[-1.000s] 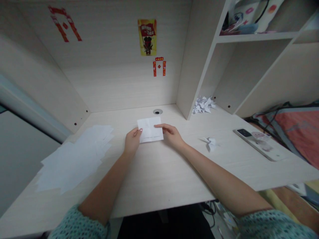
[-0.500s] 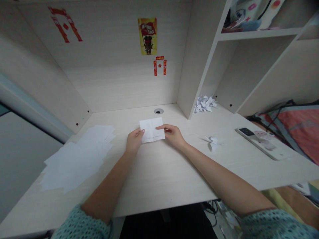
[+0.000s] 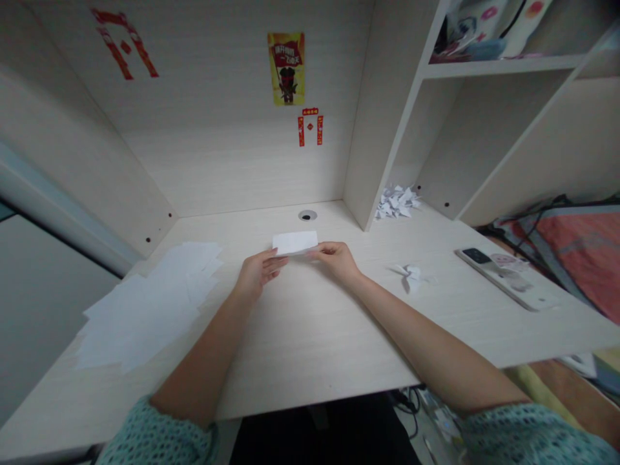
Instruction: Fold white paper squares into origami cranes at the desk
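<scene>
The likeliest trouble lies in the thin paper itself: a folded white paper sheet (image 3: 294,243) held only along its near edge could skew or crease off-line if the 2 hands pull unevenly, and a slip of either grip could let it spring open or drop onto the pale wood-grain desk (image 3: 310,342). A careless sideways move could push it toward the loose paper sheets (image 3: 145,303) fanned out on the left, or knock the small paper crane (image 3: 411,278) on the right. The sheet lies just beyond the fingertips, with its near edge running into both hands. The left hand (image 3: 258,274) has its fingers (image 3: 271,261) lightly curled at the sheet's left end, and the right hand (image 3: 338,261) has its fingers (image 3: 322,252) bent in at the right end. Each hand seems to be pinching the paper, though the thumbs are hard to make out from this angle, so the exact grip is unclear. Farther off, a heap of paper cranes (image 3: 396,203) sits beside the shelf unit (image 3: 387,129), and a smartphone (image 3: 477,256) lies at the desk's right side.
</scene>
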### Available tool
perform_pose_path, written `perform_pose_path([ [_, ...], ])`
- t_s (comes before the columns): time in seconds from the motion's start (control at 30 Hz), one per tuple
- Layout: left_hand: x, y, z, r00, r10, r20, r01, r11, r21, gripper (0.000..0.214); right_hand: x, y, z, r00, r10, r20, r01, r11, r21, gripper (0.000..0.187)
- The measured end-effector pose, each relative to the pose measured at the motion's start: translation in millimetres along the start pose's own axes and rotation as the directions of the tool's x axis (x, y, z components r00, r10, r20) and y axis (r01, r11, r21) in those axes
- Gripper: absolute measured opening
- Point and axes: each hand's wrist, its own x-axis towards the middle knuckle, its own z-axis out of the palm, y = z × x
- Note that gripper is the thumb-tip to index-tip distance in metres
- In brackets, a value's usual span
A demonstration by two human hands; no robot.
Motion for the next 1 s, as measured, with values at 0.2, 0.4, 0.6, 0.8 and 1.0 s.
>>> perform_pose_path([
  [0.2, -1.5, -6.9, 6.1, 0.992, 0.117, 0.049, -0.117, 0.993, 0.011, 0.032, -4.1, -2.5, 5.0, 0.996, 0.036, -0.087, -0.029, 0.996, 0.079, 0.028],
  [0.4, -4.1, -14.9, 18.3, 0.943, 0.280, 0.177, -0.266, 0.959, -0.097, 0.058, -8.3, -8.6, 9.7, 0.988, 0.010, -0.155, 0.010, 0.992, 0.129, 0.027],
  [0.6, -10.2, -17.3, 24.2, 0.919, 0.370, 0.136, -0.368, 0.929, -0.041, 0.062, -11.9, -13.4, 13.1, 0.979, -0.009, -0.203, 0.039, 0.989, 0.142, 0.029],
  [0.8, -11.2, -18.9, 25.0, 0.897, 0.439, 0.061, -0.443, 0.887, 0.134, 0.046, -13.1, -11.6, 15.8, 0.977, -0.027, -0.213, 0.067, 0.981, 0.183, 0.028],
  [1.0, -8.0, -22.3, 22.8, 0.905, 0.423, 0.046, -0.425, 0.890, 0.164, 0.041, -11.5, -8.0, 14.6, 0.973, 0.055, -0.224, 0.016, 0.953, 0.302, 0.039],
])
